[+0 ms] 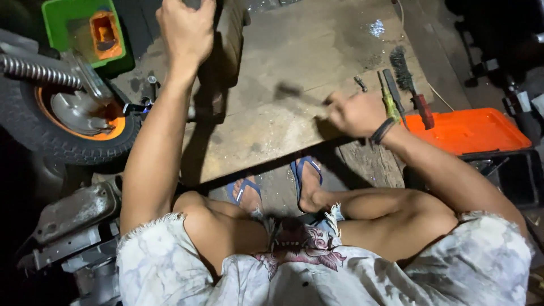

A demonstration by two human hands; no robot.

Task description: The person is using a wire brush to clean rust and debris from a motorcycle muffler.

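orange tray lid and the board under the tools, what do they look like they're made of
The orange tray lid looks like moulded plastic: uniform bright colour, rounded corners, a raised rim and a soft sheen. The board looks like bare, worn wood or plywood: flat, dull brown, scuffed and stained, with a straight sawn edge. Neither is certain from this view.

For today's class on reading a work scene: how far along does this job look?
Done: tools lie out on the board, wire brush among them. In hand: the left hand grips a dark part at the top edge; the right hand holds a blurred tool. Left: the wheel lies beside the board.
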